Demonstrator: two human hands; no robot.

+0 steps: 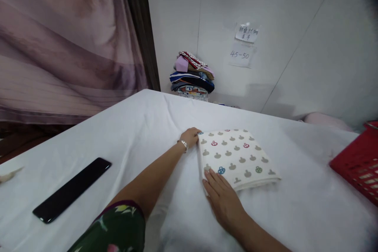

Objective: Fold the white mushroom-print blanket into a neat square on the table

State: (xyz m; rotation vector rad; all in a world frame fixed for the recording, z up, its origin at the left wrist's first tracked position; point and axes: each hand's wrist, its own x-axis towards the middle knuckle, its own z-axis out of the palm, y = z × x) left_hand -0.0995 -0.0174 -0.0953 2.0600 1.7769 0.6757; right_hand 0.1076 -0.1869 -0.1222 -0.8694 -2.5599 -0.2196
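Note:
A folded white cloth (236, 153) printed with grey, red, blue and green mushrooms lies on the white-covered table (298, 216). At its far left corner, my left hand (190, 138), with a silver bracelet at the wrist, has its fingers curled and closed on the edge; the fingertips are partly hidden. My right hand (221, 197) rests flat on the near left corner, fingers stretched out over the fabric. The near edge of the cloth shows stacked layers.
A black flat oblong object (72, 189) lies at the left. On the right stands a red plastic basket (358, 159). Beyond the far edge is a pile of folded fabrics (191, 76) against the wall. A pinkish curtain (65, 47) hangs at the left.

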